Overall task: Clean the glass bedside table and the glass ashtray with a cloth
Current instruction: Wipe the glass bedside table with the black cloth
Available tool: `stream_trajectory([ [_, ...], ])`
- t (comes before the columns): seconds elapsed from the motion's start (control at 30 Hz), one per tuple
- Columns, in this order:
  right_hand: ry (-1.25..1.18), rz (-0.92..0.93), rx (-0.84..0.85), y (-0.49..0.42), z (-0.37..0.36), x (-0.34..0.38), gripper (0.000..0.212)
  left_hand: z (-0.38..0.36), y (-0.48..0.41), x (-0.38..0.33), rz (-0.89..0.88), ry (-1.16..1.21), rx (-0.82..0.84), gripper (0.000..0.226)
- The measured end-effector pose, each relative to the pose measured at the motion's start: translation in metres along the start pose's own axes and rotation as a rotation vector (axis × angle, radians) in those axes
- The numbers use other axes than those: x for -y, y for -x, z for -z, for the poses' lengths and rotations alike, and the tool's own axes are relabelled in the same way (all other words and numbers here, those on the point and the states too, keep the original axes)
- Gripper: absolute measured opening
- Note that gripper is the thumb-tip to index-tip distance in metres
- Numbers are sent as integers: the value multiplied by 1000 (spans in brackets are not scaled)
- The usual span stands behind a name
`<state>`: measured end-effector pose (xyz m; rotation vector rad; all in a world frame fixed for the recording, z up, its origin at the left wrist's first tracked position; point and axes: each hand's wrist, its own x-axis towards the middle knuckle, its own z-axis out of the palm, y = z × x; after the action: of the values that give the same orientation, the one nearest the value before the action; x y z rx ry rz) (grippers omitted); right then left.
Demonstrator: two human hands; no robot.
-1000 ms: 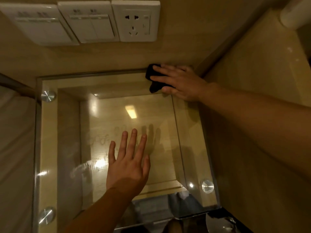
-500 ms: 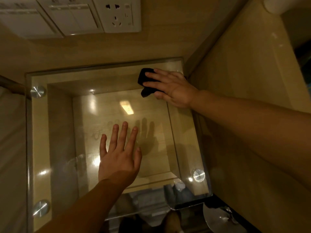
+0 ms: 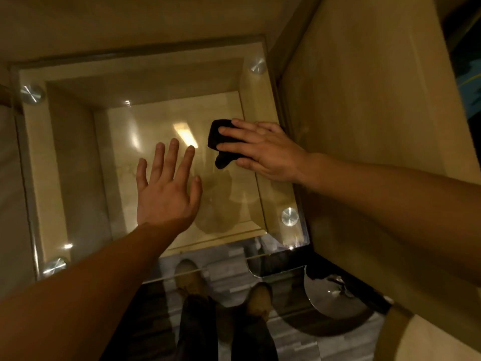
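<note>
Head view, looking straight down. The square clear-glass top of the bedside desk [image 3: 78, 157] is lying over a pale wooden frame and is being held at its corners by four round brushed-metal studs, one of them [image 3: 289, 216] at the near right corner. The right hand [image 3: 263, 149] is pressing flat on a small dark folded cloth [image 3: 218, 142], fingers laid straight and close together across it rather than curled round it (the grip is a flat press, not a clench); most of the cloth is lying beneath the fingers, with its left edge and a lower corner showing beyond the fingertips. The cloth is resting on the glass toward the desk's right side, roughly midway between the far and near right studs. The left hand [image 3: 166, 188] is lying open, palm down, fingers spread and holding nothing, over the middle of the glass, just to the left of the cloth and apart from it. A bright rectangular reflection of a lamp [image 3: 185, 135] is showing on the glass between the two hands. Through the near edge of the glass, two shoes [image 3: 260, 298] are standing on a grey floor. A pale wooden panel [image 3: 364, 100] is rising against the desk's right edge.
</note>
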<state>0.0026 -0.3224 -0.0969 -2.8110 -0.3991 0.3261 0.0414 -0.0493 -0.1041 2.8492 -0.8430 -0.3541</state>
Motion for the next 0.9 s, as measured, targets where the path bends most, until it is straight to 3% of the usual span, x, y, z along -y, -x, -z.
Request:
stream_trajectory([
  [0.37, -85, 12, -29, 95, -40, 66, 44, -3, 4, -1, 1, -16, -33, 59],
  [0.7, -265, -9, -89, 152, -66, 110, 60, -3, 5, -2, 2, -22, -29, 59],
  [0.9, -553, -71, 94, 165, -49, 124, 59, -3, 5, -3, 6, -25, 18, 60],
])
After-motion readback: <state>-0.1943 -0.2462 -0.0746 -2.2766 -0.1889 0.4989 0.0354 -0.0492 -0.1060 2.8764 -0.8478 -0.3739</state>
